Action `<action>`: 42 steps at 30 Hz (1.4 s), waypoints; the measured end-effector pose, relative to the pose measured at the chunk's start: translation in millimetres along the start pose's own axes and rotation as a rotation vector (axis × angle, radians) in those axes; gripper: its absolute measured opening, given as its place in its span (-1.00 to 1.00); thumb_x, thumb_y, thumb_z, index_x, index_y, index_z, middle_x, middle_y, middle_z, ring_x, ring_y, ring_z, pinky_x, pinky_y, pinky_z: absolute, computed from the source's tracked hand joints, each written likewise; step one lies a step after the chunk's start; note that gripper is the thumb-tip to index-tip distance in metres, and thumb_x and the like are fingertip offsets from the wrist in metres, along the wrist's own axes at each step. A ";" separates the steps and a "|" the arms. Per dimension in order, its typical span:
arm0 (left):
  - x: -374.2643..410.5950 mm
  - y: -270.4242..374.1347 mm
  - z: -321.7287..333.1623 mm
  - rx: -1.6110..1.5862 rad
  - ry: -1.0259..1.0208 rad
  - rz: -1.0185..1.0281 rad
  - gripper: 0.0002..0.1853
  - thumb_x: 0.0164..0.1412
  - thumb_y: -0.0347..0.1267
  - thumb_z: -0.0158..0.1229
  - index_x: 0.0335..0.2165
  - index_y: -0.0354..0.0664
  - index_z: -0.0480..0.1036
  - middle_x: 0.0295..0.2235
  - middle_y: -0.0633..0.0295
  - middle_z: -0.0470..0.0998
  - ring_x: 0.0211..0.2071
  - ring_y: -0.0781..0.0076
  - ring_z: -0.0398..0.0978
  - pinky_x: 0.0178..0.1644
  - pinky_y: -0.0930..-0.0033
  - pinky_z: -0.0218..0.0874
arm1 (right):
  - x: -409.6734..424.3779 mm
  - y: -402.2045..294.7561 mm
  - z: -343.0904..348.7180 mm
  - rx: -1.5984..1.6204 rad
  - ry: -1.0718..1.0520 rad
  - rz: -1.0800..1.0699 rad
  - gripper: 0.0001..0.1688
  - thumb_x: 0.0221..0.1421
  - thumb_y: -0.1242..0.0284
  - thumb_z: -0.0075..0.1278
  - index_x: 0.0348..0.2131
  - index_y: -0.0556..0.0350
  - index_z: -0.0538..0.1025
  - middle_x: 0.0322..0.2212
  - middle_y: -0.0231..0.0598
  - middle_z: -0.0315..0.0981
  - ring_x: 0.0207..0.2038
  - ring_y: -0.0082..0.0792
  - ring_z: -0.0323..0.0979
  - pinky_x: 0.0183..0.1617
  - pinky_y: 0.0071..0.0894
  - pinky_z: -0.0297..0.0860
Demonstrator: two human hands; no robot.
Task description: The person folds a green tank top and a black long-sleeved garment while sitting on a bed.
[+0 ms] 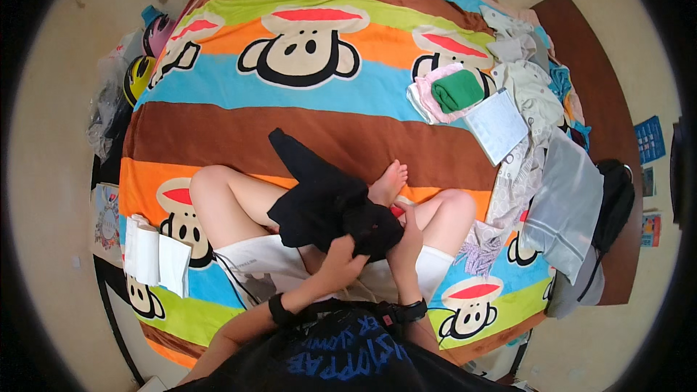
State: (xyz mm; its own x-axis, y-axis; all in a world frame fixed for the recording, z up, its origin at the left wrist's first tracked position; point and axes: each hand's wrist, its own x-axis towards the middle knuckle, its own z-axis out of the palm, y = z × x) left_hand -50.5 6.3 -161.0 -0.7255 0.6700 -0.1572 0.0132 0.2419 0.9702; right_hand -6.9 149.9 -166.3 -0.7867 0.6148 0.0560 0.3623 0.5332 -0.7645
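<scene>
A black cloth garment (321,201) lies bunched over my crossed legs, with one sleeve-like part stretching up and to the left. My left hand (343,262) pinches its lower edge. At the right side of the bunched part, my right hand (407,228) grips the cloth, its fingers partly hidden. A small red thing (397,210) shows by the fingers of that hand; what it is I cannot tell. The garment rests close to my bare foot (389,182).
A striped monkey-print blanket (245,130) covers the bed. White folded cloths (158,261) lie at left. Toward the right are a folded green cloth (457,90), a pale flat rectangular item (496,126), a grey translucent bag (563,207) and a black drawstring bag (614,201). Helmets (139,79) stand beyond the left edge.
</scene>
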 end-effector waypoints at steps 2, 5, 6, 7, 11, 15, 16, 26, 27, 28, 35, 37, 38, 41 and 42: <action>0.2 -11.7 0.1 -0.111 -0.097 -0.064 -0.67 -0.09 -0.51 0.08 -0.24 -0.35 0.39 -0.33 -0.12 0.49 -0.31 0.17 0.45 -0.21 0.32 0.27 | -1.9 5.4 -6.7 0.123 -0.039 0.059 -0.62 -0.16 0.58 0.07 -0.23 0.06 0.43 -0.49 -0.08 0.47 -0.42 -0.10 0.46 -0.37 -0.37 0.33; 11.3 -13.9 1.8 -0.050 -0.074 0.020 -0.66 -0.11 -0.44 0.16 -0.26 -0.33 0.40 -0.36 -0.13 0.49 -0.33 0.08 0.44 -0.24 0.27 0.28 | -11.3 37.3 -2.6 0.294 -0.122 -0.028 -0.68 -0.15 0.60 0.02 -0.27 0.17 0.45 -0.46 -0.07 0.47 -0.37 -0.16 0.47 -0.30 -0.42 0.33; 10.9 -13.9 7.6 0.001 -0.029 0.062 -0.64 -0.12 -0.42 0.19 -0.27 -0.33 0.40 -0.37 -0.15 0.48 -0.31 -0.03 0.43 -0.24 0.23 0.28 | -14.3 32.3 -3.5 0.376 -0.139 0.025 -0.70 -0.16 0.62 0.00 -0.29 0.25 0.45 -0.44 -0.05 0.47 -0.32 -0.18 0.47 -0.25 -0.43 0.33; 7.9 -14.7 12.2 0.052 0.016 0.101 -0.62 -0.14 -0.39 0.22 -0.28 -0.33 0.40 -0.38 -0.17 0.47 -0.30 -0.14 0.42 -0.24 0.20 0.28 | -18.7 22.0 -5.3 0.368 -0.132 -0.008 -0.69 -0.16 0.63 -0.01 -0.29 0.27 0.45 -0.45 -0.08 0.48 -0.35 -0.27 0.46 -0.26 -0.45 0.33; 13.6 -5.3 -2.1 -0.028 0.137 0.014 -0.64 -0.17 -0.50 0.16 -0.27 -0.30 0.40 -0.38 -0.13 0.48 -0.29 -0.10 0.44 -0.22 0.23 0.28 | -35.2 -12.5 -12.1 0.299 -0.189 -0.085 -0.63 -0.15 0.65 -0.06 -0.23 0.29 0.43 -0.47 -0.04 0.49 -0.40 -0.35 0.48 -0.30 -0.46 0.34; 14.1 -14.7 -18.6 -0.040 0.011 0.108 -0.64 -0.18 -0.56 0.07 -0.26 -0.31 0.40 -0.37 -0.13 0.48 -0.28 -0.07 0.45 -0.21 0.27 0.27 | -38.8 -11.9 -5.9 0.150 -0.188 -0.172 -0.60 -0.23 0.60 0.01 -0.25 0.26 0.42 -0.43 0.01 0.43 -0.36 -0.07 0.45 -0.29 -0.35 0.34; 12.5 -17.6 -20.0 -0.036 0.018 0.087 -0.64 -0.18 -0.57 0.05 -0.27 -0.31 0.40 -0.37 -0.13 0.48 -0.27 -0.07 0.45 -0.20 0.27 0.27 | -36.3 -11.1 -6.3 0.058 -0.187 -0.213 -0.60 -0.26 0.59 0.02 -0.27 0.26 0.42 -0.41 0.01 0.41 -0.35 -0.03 0.42 -0.28 -0.31 0.34; 2.2 -4.4 -11.8 0.083 0.203 0.053 -0.66 -0.08 -0.54 0.04 -0.22 -0.27 0.42 -0.36 -0.07 0.50 -0.31 -0.04 0.48 -0.25 0.31 0.29 | -36.2 -10.8 0.5 0.020 -0.260 -0.257 -0.57 -0.38 0.51 0.10 -0.33 0.19 0.43 -0.35 -0.13 0.35 -0.32 -0.01 0.36 -0.28 -0.20 0.31; 3.6 -2.4 -16.9 0.086 0.215 0.065 -0.66 -0.08 -0.54 0.04 -0.21 -0.27 0.42 -0.36 -0.07 0.50 -0.31 -0.03 0.49 -0.25 0.32 0.29 | -34.1 -12.4 4.6 0.015 -0.254 -0.239 -0.58 -0.37 0.52 0.11 -0.34 0.16 0.45 -0.38 -0.12 0.37 -0.32 0.01 0.37 -0.31 -0.20 0.32; 3.4 1.9 -16.1 0.056 0.202 0.107 -0.67 -0.06 -0.55 0.03 -0.21 -0.30 0.41 -0.32 -0.04 0.51 -0.28 0.11 0.50 -0.21 0.36 0.28 | -31.8 -5.6 8.4 0.016 -0.169 -0.252 -0.64 -0.31 0.51 0.11 -0.36 0.15 0.43 -0.44 -0.12 0.38 -0.38 0.02 0.37 -0.36 -0.20 0.31; -10.9 -27.0 -7.3 -0.559 -0.008 -0.492 -0.55 0.01 -0.49 0.10 -0.07 -0.33 0.27 -0.15 0.10 0.42 -0.14 0.39 0.37 -0.06 0.42 0.20 | -9.1 -3.5 4.0 0.175 0.158 -0.008 -0.76 -0.19 0.61 0.02 -0.38 0.17 0.38 -0.52 -0.02 0.40 -0.41 -0.01 0.42 -0.36 -0.37 0.33; -6.8 -21.9 -12.1 -0.450 -0.042 -0.373 -0.54 0.00 -0.49 0.11 -0.07 -0.33 0.27 -0.16 0.11 0.43 -0.16 0.40 0.39 -0.09 0.44 0.22 | -8.4 -7.4 1.5 0.255 0.131 -0.040 -0.70 -0.19 0.65 0.00 -0.33 0.20 0.37 -0.50 -0.09 0.44 -0.39 -0.19 0.46 -0.31 -0.40 0.34; -5.1 -18.6 -14.4 -0.397 -0.059 -0.313 -0.54 -0.01 -0.49 0.12 -0.07 -0.33 0.28 -0.17 0.11 0.44 -0.17 0.40 0.40 -0.11 0.45 0.23 | -9.0 -8.7 1.6 0.334 0.101 -0.031 -0.68 -0.20 0.67 0.00 -0.31 0.20 0.36 -0.50 -0.13 0.45 -0.38 -0.24 0.46 -0.29 -0.41 0.34; 6.7 -17.1 -7.8 -0.101 -0.027 -0.133 -0.57 -0.05 -0.53 0.11 -0.12 -0.32 0.35 -0.24 0.06 0.50 -0.22 0.37 0.47 -0.17 0.43 0.26 | -17.9 9.2 5.5 0.475 -0.022 0.085 -0.60 -0.20 0.67 0.02 -0.23 0.23 0.36 -0.39 -0.21 0.46 -0.26 -0.36 0.42 -0.16 -0.44 0.31; 13.1 -17.1 -7.2 0.033 -0.002 -0.080 -0.59 -0.07 -0.54 0.11 -0.14 -0.31 0.38 -0.28 0.03 0.53 -0.24 0.35 0.50 -0.19 0.42 0.27 | -23.0 13.9 11.4 0.520 -0.070 0.145 -0.57 -0.19 0.66 0.03 -0.20 0.25 0.37 -0.33 -0.23 0.46 -0.21 -0.40 0.40 -0.11 -0.45 0.30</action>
State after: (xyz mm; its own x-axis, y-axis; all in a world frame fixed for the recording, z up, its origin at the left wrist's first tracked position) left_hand -65.1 5.9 -178.3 -0.7239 0.6489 -0.2343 -0.0220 0.3177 0.9479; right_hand 10.5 136.5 -185.5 -0.7849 0.6109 -0.1035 0.1890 0.0770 -0.9789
